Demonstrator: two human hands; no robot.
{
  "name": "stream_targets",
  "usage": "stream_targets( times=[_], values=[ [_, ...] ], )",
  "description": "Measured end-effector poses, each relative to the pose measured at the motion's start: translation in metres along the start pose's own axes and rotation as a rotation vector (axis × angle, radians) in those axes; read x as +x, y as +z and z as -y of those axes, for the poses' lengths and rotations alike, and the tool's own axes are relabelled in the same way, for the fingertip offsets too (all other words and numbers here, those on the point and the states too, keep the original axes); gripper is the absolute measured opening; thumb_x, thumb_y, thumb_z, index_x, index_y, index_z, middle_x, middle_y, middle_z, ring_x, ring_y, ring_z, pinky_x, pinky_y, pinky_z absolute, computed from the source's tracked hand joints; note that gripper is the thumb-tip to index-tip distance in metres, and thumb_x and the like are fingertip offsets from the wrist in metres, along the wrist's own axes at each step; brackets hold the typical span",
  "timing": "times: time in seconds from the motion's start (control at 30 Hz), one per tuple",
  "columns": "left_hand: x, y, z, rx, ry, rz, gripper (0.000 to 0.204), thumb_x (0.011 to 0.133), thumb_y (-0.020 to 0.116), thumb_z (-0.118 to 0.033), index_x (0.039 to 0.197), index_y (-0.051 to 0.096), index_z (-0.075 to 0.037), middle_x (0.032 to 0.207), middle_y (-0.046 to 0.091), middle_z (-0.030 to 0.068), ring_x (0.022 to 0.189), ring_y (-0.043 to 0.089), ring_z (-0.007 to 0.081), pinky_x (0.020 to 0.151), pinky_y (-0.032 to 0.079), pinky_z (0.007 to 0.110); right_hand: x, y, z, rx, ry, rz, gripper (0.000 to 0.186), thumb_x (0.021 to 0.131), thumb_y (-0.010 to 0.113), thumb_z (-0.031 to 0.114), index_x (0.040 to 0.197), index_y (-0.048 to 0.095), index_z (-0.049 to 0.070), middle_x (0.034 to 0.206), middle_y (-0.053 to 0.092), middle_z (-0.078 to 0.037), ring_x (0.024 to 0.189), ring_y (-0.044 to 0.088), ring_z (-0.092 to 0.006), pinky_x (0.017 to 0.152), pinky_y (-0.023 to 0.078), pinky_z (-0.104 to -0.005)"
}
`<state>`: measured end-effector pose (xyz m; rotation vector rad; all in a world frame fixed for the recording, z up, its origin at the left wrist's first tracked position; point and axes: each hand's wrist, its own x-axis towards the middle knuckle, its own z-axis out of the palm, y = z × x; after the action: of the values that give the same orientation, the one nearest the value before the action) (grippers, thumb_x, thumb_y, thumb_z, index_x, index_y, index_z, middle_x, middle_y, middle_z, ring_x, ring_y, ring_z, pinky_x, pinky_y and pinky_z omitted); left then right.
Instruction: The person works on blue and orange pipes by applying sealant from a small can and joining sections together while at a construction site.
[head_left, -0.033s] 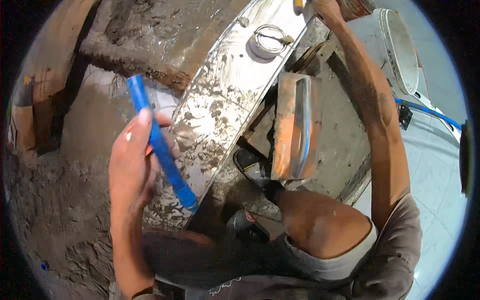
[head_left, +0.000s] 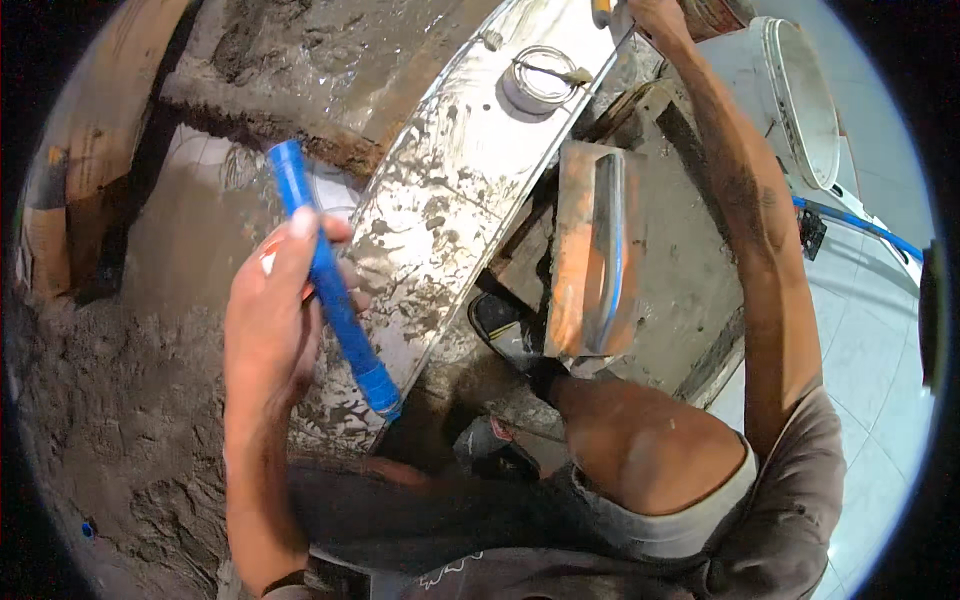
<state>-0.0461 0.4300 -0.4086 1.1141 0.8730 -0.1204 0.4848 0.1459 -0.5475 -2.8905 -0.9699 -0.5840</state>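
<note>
A blue plastic pipe [head_left: 345, 325] is gripped in my left hand [head_left: 280, 300], tilted over a long white, mud-spattered board [head_left: 430, 230]. My right hand [head_left: 655, 20] reaches to the board's upper end, beside a small yellow cylindrical piece [head_left: 602, 10]; its fingertips are too small and crowded to read. A roll of tape [head_left: 535, 92] with a thin dark piece across it lies on the board. Right of the board lies a flat rectangular trowel [head_left: 580, 290] with a long handle on top.
Wet mortar [head_left: 120, 400] covers the left side. A worn board [head_left: 80, 180] stands at upper left. A white bucket [head_left: 800, 100], another container [head_left: 720, 15] and a blue-and-white bar [head_left: 860, 220] are at right on pale tiles [head_left: 870, 350]. My bent knee [head_left: 660, 450] is below the trowel.
My left hand and the blue pipe have shifted slightly up and to the right. My right hand has moved very little.
</note>
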Motion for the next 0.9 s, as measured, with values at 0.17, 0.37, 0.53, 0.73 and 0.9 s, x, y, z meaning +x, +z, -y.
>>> stream_targets(
  times=[0.17,0.37,0.53,0.73,0.9],
  values=[
    [0.000,-0.002,0.002,0.107,-0.047,-0.062,0.039,0.099,0.052,-0.038,0.105,0.061,-0.001,0.076,0.055,0.0023,0.064,0.055,0.0120,0.063,0.050,0.028,-0.042,-0.066,0.117,0.189,-0.055,-0.187,0.025,0.088,0.060,0.021,0.092,0.065,-0.003,0.080,0.064,-0.025,0.076,0.064,-0.0384,0.069,0.051,-0.0422],
    [0.015,0.008,0.004,0.167,-0.028,-0.070,0.041,0.098,0.053,-0.041,0.105,0.061,-0.002,0.076,0.053,-0.0001,0.067,0.055,0.0108,0.064,0.049,0.027,-0.101,-0.161,0.222,0.446,-0.466,0.321,0.017,0.080,0.067,0.013,0.092,0.065,0.001,0.093,0.061,-0.016,0.092,0.059,-0.0343,0.079,0.048,-0.0460],
    [0.048,0.016,-0.012,0.344,0.118,0.014,0.041,0.096,0.056,-0.042,0.106,0.062,-0.002,0.077,0.054,-0.0011,0.068,0.053,0.0088,0.064,0.047,0.025,-0.104,-0.153,0.224,0.359,-0.494,0.369,0.021,0.079,0.068,0.015,0.090,0.062,-0.001,0.088,0.058,-0.018,0.086,0.057,-0.0368,0.075,0.048,-0.0453],
    [0.102,0.061,-0.017,0.449,0.392,0.172,0.038,0.092,0.065,-0.039,0.099,0.064,-0.002,0.074,0.056,-0.0016,0.067,0.053,0.0066,0.062,0.045,0.022,-0.101,-0.156,0.208,0.385,-0.511,0.298,0.018,0.082,0.065,0.014,0.090,0.057,-0.001,0.083,0.058,-0.020,0.079,0.058,-0.0373,0.071,0.046,-0.0460],
    [0.130,0.081,0.015,0.367,0.378,0.116,0.040,0.089,0.069,-0.038,0.098,0.064,0.001,0.073,0.060,0.0030,0.059,0.057,0.0081,0.053,0.047,0.023,-0.129,-0.179,0.185,0.747,-0.095,0.367,0.019,0.088,0.062,0.014,0.097,0.056,-0.002,0.080,0.057,-0.019,0.074,0.056,-0.0333,0.068,0.047,-0.0390]
  ],
)
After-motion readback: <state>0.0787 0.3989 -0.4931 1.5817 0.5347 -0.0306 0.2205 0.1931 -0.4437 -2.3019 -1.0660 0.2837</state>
